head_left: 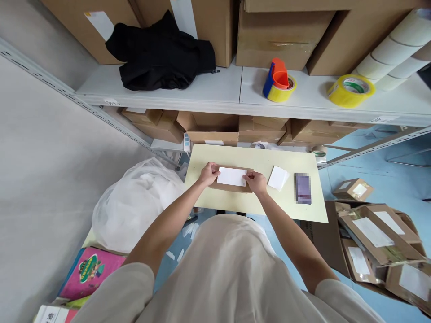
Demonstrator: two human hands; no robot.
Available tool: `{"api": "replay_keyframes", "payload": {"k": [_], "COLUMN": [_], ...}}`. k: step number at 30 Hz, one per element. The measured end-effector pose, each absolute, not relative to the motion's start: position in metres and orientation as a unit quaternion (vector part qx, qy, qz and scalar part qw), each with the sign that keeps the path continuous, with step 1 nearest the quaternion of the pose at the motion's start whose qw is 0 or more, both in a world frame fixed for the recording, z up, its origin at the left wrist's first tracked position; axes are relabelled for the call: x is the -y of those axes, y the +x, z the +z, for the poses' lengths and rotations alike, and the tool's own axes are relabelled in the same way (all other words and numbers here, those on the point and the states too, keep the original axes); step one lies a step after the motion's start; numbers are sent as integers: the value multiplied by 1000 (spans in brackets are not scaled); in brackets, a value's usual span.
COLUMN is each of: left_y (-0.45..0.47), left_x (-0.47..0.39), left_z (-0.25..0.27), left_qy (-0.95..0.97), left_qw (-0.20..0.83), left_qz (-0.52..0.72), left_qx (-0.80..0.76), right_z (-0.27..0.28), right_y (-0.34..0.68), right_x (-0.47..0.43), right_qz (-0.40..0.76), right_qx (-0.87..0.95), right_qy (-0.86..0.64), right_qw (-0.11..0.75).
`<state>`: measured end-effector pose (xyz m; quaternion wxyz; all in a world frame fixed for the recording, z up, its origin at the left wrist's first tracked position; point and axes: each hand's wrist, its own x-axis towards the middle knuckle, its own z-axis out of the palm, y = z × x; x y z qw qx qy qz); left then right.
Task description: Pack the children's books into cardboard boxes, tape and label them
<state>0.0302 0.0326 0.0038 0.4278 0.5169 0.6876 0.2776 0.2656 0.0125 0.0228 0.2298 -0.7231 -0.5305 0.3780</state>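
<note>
A white label (231, 176) is stretched between my two hands over a flat brown cardboard box (232, 188) on the pale yellow table (208, 154). My left hand (209, 174) pinches the label's left end. At its right end, my right hand (256, 182) pinches it between thumb and finger. The label lies over the box top; whether it is stuck down I cannot tell. To the right of my right hand lies a small stack of white labels (278, 178). Farther right on the table is a purple phone-like object (303, 188), blurred out.
Above the table, a grey shelf (229, 85) holds a black garment (164, 54), a tape dispenser (279, 80) and a yellow tape roll (351, 89). A white plastic bag (134, 206) bulges at the left. Labelled parcels (373, 233) fill a carton at the right.
</note>
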Motion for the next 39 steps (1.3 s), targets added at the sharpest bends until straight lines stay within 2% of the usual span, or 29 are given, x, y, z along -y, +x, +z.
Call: {"api": "replay_keyframes", "payload": {"k": [8, 15, 18, 22, 25, 27, 33, 39], "left_y": [39, 39, 32, 39, 54, 60, 47, 39], "left_x": [-28, -29, -24, -9, -1, 0, -8, -14], "left_z": [16, 22, 23, 25, 21, 16, 5, 7], "left_qy": [557, 572, 614, 796, 874, 874, 835, 798], "left_qw": [354, 285, 237, 178, 163, 158, 166, 161], "left_qz": [197, 153, 171, 157, 93, 49, 1, 14], "left_qx": [-726, -754, -733, -557, -449, -456, -524, -581], "right_z": [17, 18, 17, 14, 9, 3, -9, -5], "right_y": [257, 253, 263, 260, 241, 229, 237, 253], "right_x": [-10, -9, -3, 10, 16, 17, 19, 21], "right_qz": [314, 211, 191, 131, 148, 160, 142, 177], "right_qx": [565, 632, 647, 731, 805, 819, 783, 702], "right_qy": [-737, -743, -732, -647, -553, -538, -603, -688], "right_qw": [197, 69, 101, 172, 155, 121, 58, 46]}}
